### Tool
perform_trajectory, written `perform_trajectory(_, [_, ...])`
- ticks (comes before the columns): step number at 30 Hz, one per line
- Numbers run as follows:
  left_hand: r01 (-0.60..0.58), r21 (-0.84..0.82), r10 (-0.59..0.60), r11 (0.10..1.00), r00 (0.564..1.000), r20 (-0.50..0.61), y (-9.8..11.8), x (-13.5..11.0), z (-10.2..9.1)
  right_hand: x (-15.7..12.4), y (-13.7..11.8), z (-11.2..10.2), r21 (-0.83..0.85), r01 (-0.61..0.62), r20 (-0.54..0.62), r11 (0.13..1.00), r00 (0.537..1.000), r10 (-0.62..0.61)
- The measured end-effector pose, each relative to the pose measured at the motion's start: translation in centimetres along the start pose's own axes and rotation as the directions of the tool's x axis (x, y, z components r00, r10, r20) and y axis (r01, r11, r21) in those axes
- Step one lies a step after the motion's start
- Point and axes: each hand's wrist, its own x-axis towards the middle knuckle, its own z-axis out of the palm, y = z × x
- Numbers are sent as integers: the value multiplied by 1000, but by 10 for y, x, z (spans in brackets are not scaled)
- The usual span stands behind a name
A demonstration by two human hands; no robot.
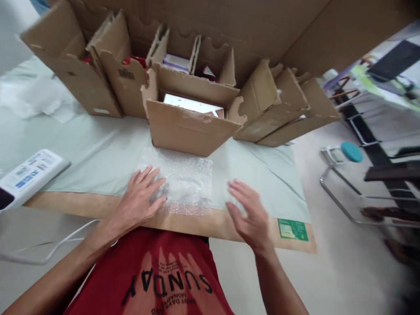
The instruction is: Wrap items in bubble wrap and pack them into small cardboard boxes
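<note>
A clear sheet of bubble wrap (188,179) lies flat at the table's front edge. My left hand (142,197) rests with its fingers spread on the left side of that sheet. To the right of the sheet, apart from it, my right hand (249,214) hovers with thumb and fingers apart and nothing in it; it is slightly blurred. Just behind the bubble wrap stands an open cardboard box (183,129) with a flat white item (193,105) inside, only its top showing.
More open cardboard bins (92,87) line the back, some with red or purple-white packs. Loose plastic wrap (42,96) lies at the left. A white device (33,177) sits at the left edge, with a white cable (62,243) below. A blue-topped stool (351,152) stands to the right.
</note>
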Motion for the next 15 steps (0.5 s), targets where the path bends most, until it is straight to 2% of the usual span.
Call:
perform_trajectory(3, [-66, -1, 66, 998, 996, 61, -9, -10, 0, -16, 13, -6, -160, 100, 158, 982, 985, -75])
perform_trajectory(5, [-101, 14, 99, 995, 988, 115, -13, -15, 1, -13, 18, 0, -228, 133, 275, 964, 959, -67])
perform_trajectory(8, [-114, 36, 107, 993, 980, 167, -14, -18, 1, 1, 21, 13, -210, 199, 361, 957, 926, -113])
perform_trajectory(10, [-107, 48, 96, 993, 977, 192, -13, -17, 1, 9, 21, 22, -129, 246, 364, 961, 913, -185])
perform_trajectory(12, [-101, 42, 89, 994, 972, 216, -13, -15, -2, 13, 20, 29, -12, 225, 311, 974, 927, -210])
perform_trajectory(13, [-95, 30, 86, 995, 971, 223, -14, -14, -4, 14, 19, 31, 58, 177, 275, 982, 943, -186])
perform_trajectory(15, [-70, -12, 71, 997, 973, 218, -17, -14, -11, 16, 16, 32, 218, 9, 213, 976, 975, -56])
